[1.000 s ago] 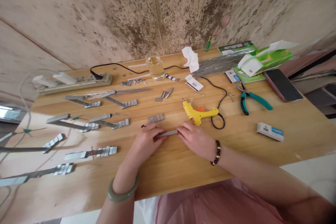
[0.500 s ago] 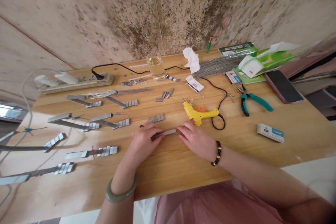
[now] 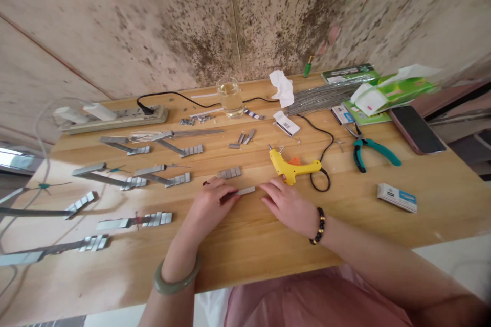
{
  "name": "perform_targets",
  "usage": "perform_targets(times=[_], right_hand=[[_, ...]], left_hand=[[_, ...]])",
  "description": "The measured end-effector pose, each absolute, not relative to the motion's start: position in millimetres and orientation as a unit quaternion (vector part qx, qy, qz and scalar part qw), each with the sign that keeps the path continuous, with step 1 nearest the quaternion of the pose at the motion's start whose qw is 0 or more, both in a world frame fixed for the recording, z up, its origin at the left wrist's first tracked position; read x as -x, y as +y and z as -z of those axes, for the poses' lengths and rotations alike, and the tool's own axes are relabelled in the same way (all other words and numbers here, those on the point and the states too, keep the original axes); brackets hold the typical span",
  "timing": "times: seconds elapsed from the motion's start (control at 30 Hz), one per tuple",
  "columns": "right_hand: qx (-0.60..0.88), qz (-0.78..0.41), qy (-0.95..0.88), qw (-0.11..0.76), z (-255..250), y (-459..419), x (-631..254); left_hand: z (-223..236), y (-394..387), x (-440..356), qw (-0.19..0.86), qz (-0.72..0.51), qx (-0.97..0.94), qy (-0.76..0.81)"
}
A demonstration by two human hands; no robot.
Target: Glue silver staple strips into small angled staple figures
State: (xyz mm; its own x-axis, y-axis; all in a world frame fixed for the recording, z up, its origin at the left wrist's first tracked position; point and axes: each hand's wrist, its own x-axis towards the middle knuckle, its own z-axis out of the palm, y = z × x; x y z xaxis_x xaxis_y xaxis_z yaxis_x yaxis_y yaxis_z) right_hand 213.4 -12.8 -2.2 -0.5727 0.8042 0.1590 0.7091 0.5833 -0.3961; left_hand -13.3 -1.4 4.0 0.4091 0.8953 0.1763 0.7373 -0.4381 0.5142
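A thin grey strip of staples [image 3: 246, 191] lies low over the table, pinched at its left end by my left hand [image 3: 213, 205]. My right hand [image 3: 287, 205] is just to the right of the strip, its fingers stretched out and its fingertips a small gap from the strip's end. Behind my left hand a flat row of joined grey strips [image 3: 229, 172] rests on the wood. A yellow hot glue gun [image 3: 294, 166] lies beyond my right fingertips, nozzle toward the upper left.
Bent grey staple assemblies [image 3: 157, 220] spread over the left side. Loose strips [image 3: 248, 136], a glass of liquid [image 3: 230, 99] and a power strip [image 3: 126, 121] sit farther back. Pliers [image 3: 378, 152], a phone [image 3: 417, 130], a small box [image 3: 397, 197] and wire rods [image 3: 326, 96] lie to the right.
The gap between my right fingertips and the strip has grown slightly, and a little less of the strip shows. The camera view has shifted a little; objects on the table keep their places.
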Motion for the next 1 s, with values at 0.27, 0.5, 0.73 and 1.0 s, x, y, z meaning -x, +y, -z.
perform_targets(times=[0.27,0.5,0.73,1.0], right_hand=[[0.428,-0.144,-0.877,0.164,2.4,-12.5,-212.7],[0.432,-0.127,-0.885,0.114,4.5,-11.8,-213.1],[0.432,-0.133,-0.885,0.113,4.6,-11.8,-214.8],[0.420,-0.118,-0.895,0.094,5.7,-12.9,-215.1]], left_hand=[[-3.9,-2.3,11.8,0.187,-0.220,-0.826,0.485],[-3.5,-4.3,10.1,0.207,-0.198,-0.840,0.461],[-3.3,-3.8,9.3,0.211,-0.201,-0.839,0.460],[-0.7,-4.5,9.6,0.204,-0.197,-0.842,0.458]])
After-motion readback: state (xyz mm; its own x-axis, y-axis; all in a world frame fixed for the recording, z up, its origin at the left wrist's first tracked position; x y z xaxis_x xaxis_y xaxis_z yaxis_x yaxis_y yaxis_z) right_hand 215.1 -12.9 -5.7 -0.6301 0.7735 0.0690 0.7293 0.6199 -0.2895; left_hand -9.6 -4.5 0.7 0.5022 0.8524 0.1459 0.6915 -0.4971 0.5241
